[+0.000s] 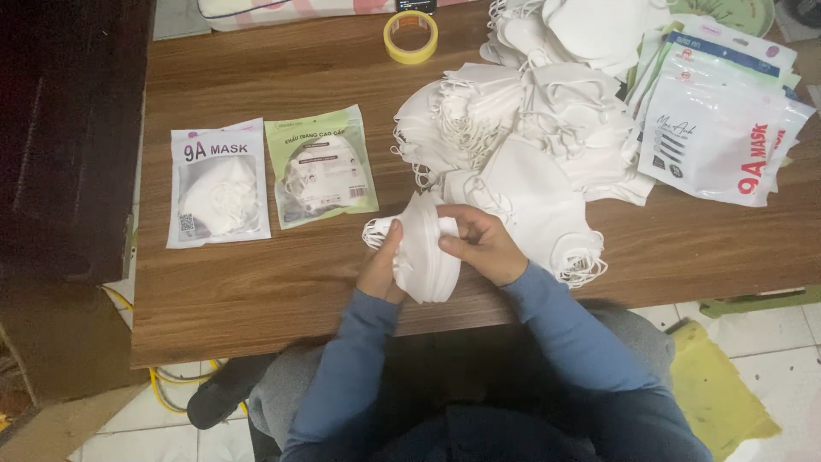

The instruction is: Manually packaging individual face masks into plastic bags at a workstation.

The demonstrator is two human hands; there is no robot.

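Both hands clamp a stack of white masks (425,252) at the table's near edge: left hand (382,265) underneath, right hand (481,244) squaring the top. Bagging looks next, needing an empty pouch from the far-right pile (723,141).

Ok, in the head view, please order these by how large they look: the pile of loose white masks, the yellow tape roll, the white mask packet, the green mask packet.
1. Pile of loose white masks, by far the largest.
2. White mask packet and green mask packet: they look about equal, so I do not rank them.
3. Yellow tape roll, the smallest.
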